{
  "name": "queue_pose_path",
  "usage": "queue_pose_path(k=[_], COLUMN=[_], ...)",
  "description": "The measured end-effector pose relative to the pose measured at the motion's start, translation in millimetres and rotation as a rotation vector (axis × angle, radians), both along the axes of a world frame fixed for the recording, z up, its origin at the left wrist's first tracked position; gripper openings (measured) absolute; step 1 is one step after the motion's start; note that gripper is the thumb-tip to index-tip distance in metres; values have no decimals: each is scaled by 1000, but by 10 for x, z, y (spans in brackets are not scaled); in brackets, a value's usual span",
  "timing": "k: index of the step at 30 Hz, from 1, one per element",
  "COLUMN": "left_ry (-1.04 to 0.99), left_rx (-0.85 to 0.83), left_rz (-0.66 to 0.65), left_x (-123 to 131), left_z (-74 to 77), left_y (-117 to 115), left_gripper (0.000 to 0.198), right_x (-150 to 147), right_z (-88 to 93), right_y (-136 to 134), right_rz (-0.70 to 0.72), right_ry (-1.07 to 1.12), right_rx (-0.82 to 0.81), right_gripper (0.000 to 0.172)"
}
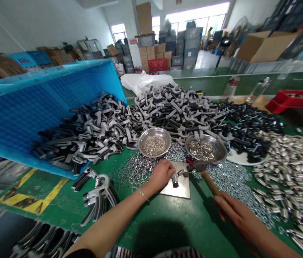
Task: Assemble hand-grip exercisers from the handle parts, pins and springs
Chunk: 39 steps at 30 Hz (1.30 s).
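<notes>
My left hand (162, 174) is closed around a small grey and black part (175, 179) and holds it upright on a flat metal plate (179, 188). My right hand (234, 211) grips the wooden handle of a hammer (201, 167), whose metal head rests just above the plate beside the part. Two steel bowls sit right behind the plate: the left bowl (155, 133) holds small silver rings, the right bowl (216, 157) holds small metal pins. Loose washers (129, 170) lie spread around the plate.
A tipped blue crate (33, 104) spills grey and black handle parts (92, 132) at left. A second pile of curved grey parts (178, 107) lies behind the bowls. Black screws (250, 125) and silver cylinders (296, 168) lie at right. Assembled grippers (97, 193) lie at front left. A red tray (293, 100) stands far right.
</notes>
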<state>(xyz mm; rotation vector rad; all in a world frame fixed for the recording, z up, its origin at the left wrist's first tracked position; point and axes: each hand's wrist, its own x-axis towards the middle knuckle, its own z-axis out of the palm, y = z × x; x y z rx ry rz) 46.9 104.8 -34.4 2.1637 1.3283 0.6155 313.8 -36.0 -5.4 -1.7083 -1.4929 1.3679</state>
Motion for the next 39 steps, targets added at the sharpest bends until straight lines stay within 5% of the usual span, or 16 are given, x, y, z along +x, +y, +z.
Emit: queue_pose_path(k=[5,9,11,19,22,25,28,31,35,39], left_ry=[205,124,87,82,103,91,217,425,523,605], left_rx=[191,89,-4,-106,-127,11,187,257,258,191], left_rz=[-300,-140,-94,-97,-130,-201,-138,-61,-116,-183], left_x=[-65,-119,-133,-135,-108,-86,-82,-15,328,761], left_z=[103,94,56,-6,136,400,680,814,714,513], left_y=[-35,-192,-271,-378,-363,-86,489,1135,1712,1951], left_gripper=[18,97,113,109,115,96,54,33,28,21], right_x=[44,-85,-187,-119,-81,-295,-631,-838,-841,-751], right_z=[200,387,399,-107,-240,-325,-390,-466,-594,-656], right_y=[147,195,229,366,354,413,531,646,729,759], right_rz=[88,125,121,102,59,116,242,234,199,104], right_ry=[-132,-249,-284,-308,-482,-586,-597,-636,-631,-469], right_rx=[-61,114,163,44,381,754,755,660,629,679], right_gripper=[42,38,38,46,38,40,37,24,19,21])
